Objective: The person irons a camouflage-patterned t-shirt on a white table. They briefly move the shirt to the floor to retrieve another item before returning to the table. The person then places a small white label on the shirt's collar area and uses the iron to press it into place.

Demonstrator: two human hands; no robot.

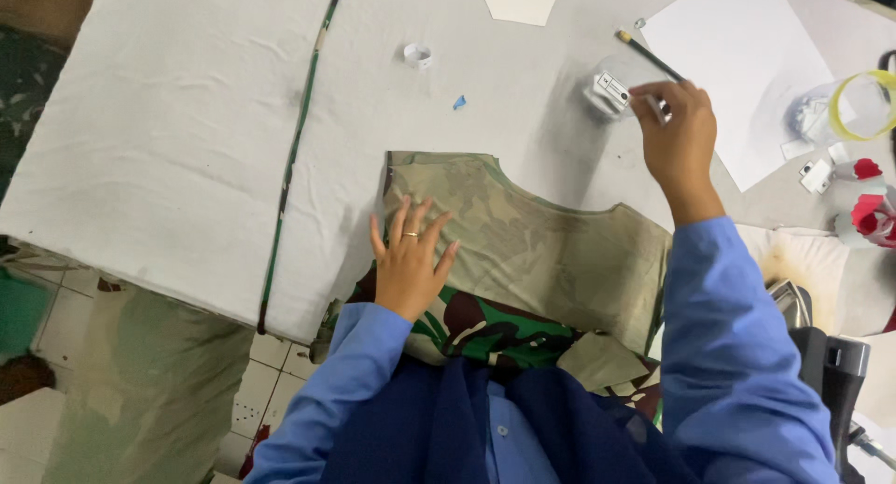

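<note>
**Operator:** What is the state of each hand?

**Supervisor:** The right hand (pixel 679 134) is up at the far side of the table (pixel 168 148), fingers pinched closed on a small pale piece, seemingly chalk or a marker; it is too small to identify. That hand sits just beside a small white box (pixel 609 93) and the lower end of a pencil (pixel 648 55). The left hand (pixel 409 260) lies open and flat, fingers spread, pressing the camouflage fabric piece (pixel 523 251) near its left edge.

**Operator:** Where does the fabric lie?

**Supervisor:** At the near edge of the table, pale reverse side up, with the green-and-brown printed face showing where it hangs off toward the body. Its curved upper edge faces the far side.

**Operator:** How should the step in hand be done well?

**Supervisor:** In my judgement: keep the left palm flat with even pressure so the cloth does not creep or wrinkle. Hold the small piece with the fingertips only, firmly enough not to drop it. Smooth any fold before working on the surface.

**Operator:** Nearby items?

**Supervisor:** A white paper sheet (pixel 747 64) and a yellow tape roll (pixel 863 103) lie to the right, well apart from the fabric.
</note>
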